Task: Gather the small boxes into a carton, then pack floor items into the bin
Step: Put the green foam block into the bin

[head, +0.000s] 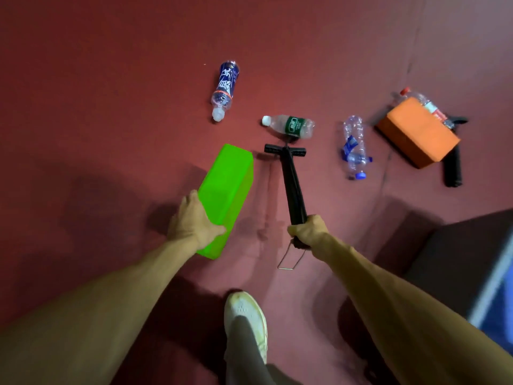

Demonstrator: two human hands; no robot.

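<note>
My left hand [192,221] grips the near end of a bright green block [226,190], thumb on its top face, held above the red floor. My right hand [306,230] is wrapped round the barrel of a black hand pump [291,184]; its T-handle points away from me and a wire foot loop hangs below my fist. On the floor beyond lie a blue-labelled bottle [225,88], a green-labelled bottle [290,126] and a crushed clear bottle [354,147]. An orange block [416,132] sits at the right.
Behind the orange block lie a red-capped bottle [424,105] and a black cylinder [452,165]. A dark bin or box corner [472,262] with a blue inside stands at the right edge. My white shoe [247,318] is planted on the floor below my hands.
</note>
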